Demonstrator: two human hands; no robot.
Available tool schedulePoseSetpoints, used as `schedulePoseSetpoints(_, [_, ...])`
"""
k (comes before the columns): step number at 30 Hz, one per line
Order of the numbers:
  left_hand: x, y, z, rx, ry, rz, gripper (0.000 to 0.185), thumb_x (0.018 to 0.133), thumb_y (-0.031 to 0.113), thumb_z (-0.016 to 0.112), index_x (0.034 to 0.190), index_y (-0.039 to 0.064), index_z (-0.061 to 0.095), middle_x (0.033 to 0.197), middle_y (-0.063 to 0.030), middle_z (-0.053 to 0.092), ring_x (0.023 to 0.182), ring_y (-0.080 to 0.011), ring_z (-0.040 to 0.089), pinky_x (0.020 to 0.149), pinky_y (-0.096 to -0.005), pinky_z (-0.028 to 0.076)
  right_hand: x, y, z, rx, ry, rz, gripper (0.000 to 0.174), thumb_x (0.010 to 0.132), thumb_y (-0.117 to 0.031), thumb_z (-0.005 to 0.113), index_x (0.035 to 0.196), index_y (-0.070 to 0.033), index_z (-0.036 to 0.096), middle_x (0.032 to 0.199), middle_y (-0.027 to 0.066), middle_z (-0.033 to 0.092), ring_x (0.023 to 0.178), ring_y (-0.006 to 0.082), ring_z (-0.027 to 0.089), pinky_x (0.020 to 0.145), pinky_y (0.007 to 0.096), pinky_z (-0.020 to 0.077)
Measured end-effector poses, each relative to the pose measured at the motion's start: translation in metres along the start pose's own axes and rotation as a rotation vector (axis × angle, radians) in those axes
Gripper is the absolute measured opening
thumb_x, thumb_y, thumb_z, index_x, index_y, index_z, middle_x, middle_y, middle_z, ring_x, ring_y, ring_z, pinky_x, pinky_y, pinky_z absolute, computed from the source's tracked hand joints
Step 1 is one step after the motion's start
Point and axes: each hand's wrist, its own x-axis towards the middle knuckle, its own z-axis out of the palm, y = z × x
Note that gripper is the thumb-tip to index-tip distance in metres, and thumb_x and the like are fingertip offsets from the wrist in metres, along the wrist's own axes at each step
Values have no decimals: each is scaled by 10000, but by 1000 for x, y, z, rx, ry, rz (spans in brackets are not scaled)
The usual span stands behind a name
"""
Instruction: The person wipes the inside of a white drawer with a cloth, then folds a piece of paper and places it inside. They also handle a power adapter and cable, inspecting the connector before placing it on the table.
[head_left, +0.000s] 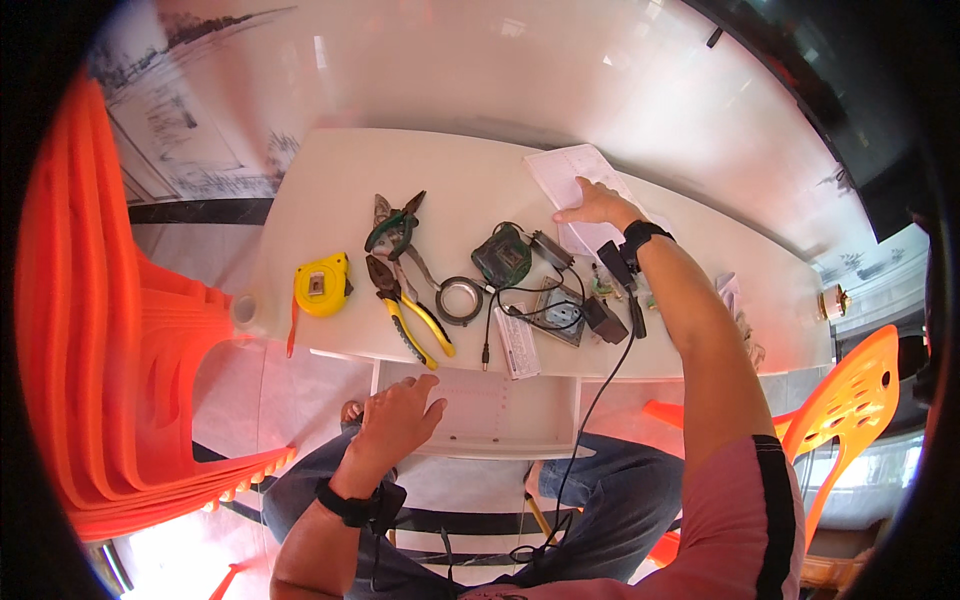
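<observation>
My right hand (598, 205) lies on a stack of white printed papers (574, 166) at the table's back edge, thumb and index finger spread. Over the left side of a pulled-out white drawer (540, 420) is my left hand (401, 416), holding nothing, fingers apart. A printed sheet (469, 401) lies inside the drawer. Just beyond the left hand are yellow-handled pliers (409, 315). Nearer the right arm sit a metal-framed socket plate (561, 311), a black power adapter (604, 320) with tangled cable, and a white labelled block (517, 341).
On the table also lie a yellow tape measure (322, 283), green-handled pliers (394, 229), a tape roll (459, 301) and a dark green tape measure (501, 256). Stacked orange stools (90, 315) stand left, an orange chair (847, 397) right. A black cable (596, 409) hangs beside the drawer.
</observation>
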Motion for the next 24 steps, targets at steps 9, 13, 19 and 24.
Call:
schedulePoseSetpoints(9, [0,2,0,-12,8,10,333,922,300,600,1144,51,596,951,-184,666,884,-390,656,770,-503,511,-5,9,2,-16,59,-46,1068,626,-661,734,1428,-18,443,1364,295,509,1273,431,488,1069,469,390])
schedulePoseSetpoints(13, [0,1,1,-19,10,24,328,919,295,606,1142,55,597,951,-183,665,883,-389,654,769,-497,512,-5,10,0,-6,46,-67,1044,640,-662,727,1429,-37,450,1363,280,518,1277,432,483,1084,461,374])
schedulePoseSetpoints(19, [0,2,1,-9,1,19,328,918,293,611,1142,55,595,951,-182,663,879,-386,656,761,-493,516,-11,12,-8,2,36,-103,1059,621,-685,736,1419,-43,467,1376,271,513,1284,415,485,1080,443,386])
schedulePoseSetpoints(24, [0,1,3,4,-1,28,327,918,294,612,1145,59,592,948,-181,663,869,-387,658,757,-492,518,-13,17,-8,4,83,-124,921,686,-619,711,1385,-56,506,1349,257,540,1254,383,520,1072,416,400])
